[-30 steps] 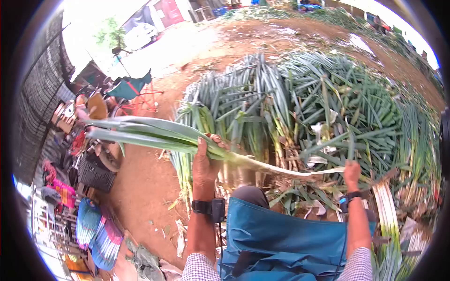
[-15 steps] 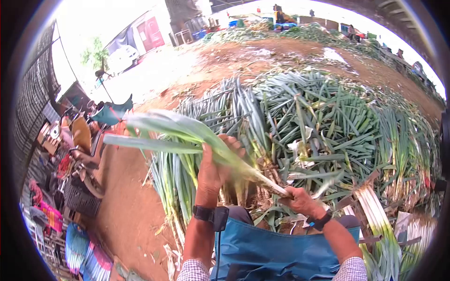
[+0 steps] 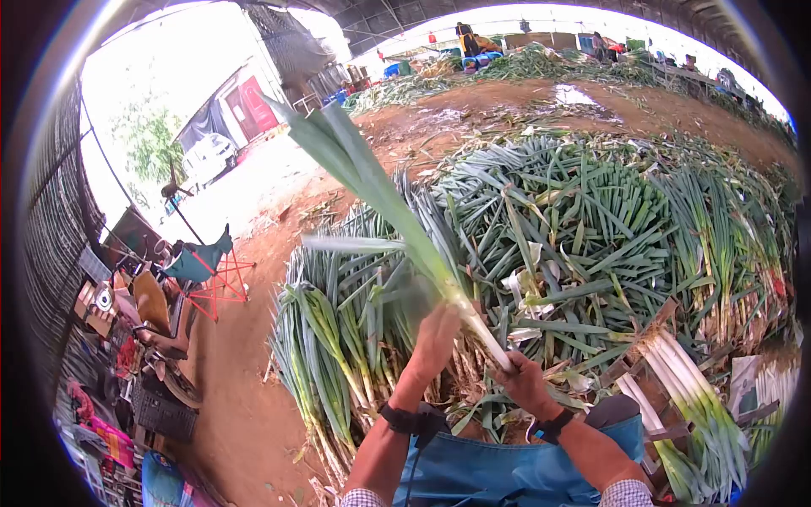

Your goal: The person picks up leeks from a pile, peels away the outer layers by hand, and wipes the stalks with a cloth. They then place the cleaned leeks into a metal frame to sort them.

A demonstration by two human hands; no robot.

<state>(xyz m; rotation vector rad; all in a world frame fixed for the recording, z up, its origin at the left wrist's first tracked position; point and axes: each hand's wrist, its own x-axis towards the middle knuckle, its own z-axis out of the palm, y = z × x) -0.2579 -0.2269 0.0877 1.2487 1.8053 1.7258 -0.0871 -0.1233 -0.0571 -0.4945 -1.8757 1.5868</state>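
Note:
A long leek [image 3: 397, 215] slants up and left in front of me, its white shank low and its broad green leaves high. My right hand [image 3: 525, 387] is closed around the pale root end. At the lower part of the shank, my left hand [image 3: 435, 338] is closed against the leek, its fingertips partly smeared by motion. One blurred outer leaf [image 3: 355, 244] sticks out to the left from the stalk. Beneath and beyond the hands lies a large heap of leeks [image 3: 583, 211]. A blue apron [image 3: 515, 469] covers my lap.
To my right, cleaned white-stemmed leeks [image 3: 680, 372] rest on a low rack. On the left are a green folding chair [image 3: 198, 260], a black crate [image 3: 160, 412] and a parked bike or cart. Reddish dirt floor [image 3: 245, 389] runs between. People stand far back.
The leek has swung more upright. My left hand has moved down from the leaves to the shank, and one leaf now stands apart. The camera view has shifted slightly.

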